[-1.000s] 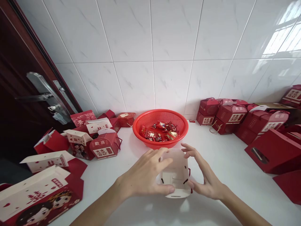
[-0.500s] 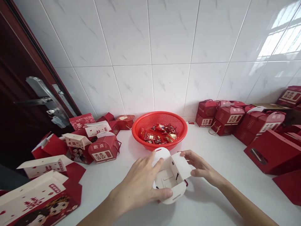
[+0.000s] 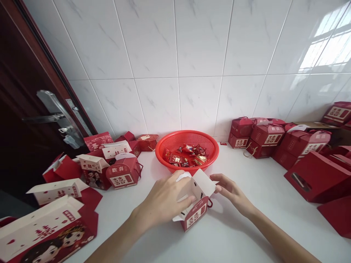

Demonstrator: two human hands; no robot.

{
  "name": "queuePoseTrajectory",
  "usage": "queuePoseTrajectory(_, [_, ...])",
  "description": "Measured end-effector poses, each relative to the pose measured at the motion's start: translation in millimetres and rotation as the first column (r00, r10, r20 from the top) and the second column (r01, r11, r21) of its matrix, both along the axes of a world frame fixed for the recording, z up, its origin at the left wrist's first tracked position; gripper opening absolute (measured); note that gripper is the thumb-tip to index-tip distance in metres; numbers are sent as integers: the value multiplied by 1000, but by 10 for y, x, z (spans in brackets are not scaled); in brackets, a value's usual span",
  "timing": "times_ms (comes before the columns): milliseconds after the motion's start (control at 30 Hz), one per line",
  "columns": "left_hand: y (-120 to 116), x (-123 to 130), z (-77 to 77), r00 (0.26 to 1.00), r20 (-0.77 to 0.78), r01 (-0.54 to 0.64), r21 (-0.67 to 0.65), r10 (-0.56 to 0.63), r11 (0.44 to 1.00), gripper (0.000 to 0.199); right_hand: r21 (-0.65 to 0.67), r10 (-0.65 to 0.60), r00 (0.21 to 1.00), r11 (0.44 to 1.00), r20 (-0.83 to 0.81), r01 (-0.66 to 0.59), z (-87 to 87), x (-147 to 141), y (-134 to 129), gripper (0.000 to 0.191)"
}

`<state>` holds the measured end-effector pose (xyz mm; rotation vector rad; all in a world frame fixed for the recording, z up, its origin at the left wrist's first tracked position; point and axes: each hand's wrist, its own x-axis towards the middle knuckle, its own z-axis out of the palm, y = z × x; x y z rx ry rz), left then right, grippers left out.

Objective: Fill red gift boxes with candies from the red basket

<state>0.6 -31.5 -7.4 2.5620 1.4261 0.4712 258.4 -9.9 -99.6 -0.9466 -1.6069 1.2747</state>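
Observation:
A small red gift box with a white inside stands on the white table in front of me, its top flaps raised. My left hand reaches across its left side, thumb over the near part and fingers at the far flap, gripping it. The fingertips of my right hand hold the edge of the right white flap. A dark red cord loop sticks out on the box's right side. Part of the interior is hidden by my left hand.
Just behind the box is a red plastic basket with wrapped sweets. Red boxes crowd the left side, with larger ones nearer me. More red boxes and bags line the right.
The box has tilted and turned so its red printed front now shows. Its near flap has gone down out of sight, and my left thumb has moved up and inward.

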Motion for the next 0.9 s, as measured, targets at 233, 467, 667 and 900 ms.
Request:
queuePoseTrajectory(233, [217, -90, -61, 964, 264, 20, 58, -35, 998, 26, -3, -5, 996, 1000, 84, 5, -128, -12, 19, 51])
queuePoseTrajectory(467, [592, -257, -168, 921, 388, -67, 119, 16, 991, 30, -57, -70, 997, 996, 44, 72, -252, -51, 50, 49])
queuePoseTrajectory(667, [835, -309, -417, 979, 202, 17, 85, -34, 996, 39, -88, -63, 998, 994, 15, 64, -282, -54, 59, 45])
queuePoseTrajectory(900, [894, -330, -427, 976, 219, 12, 34, -19, 999, 33, -98, -106, 994, 990, -12, 104, -275, -57, 78, 43])
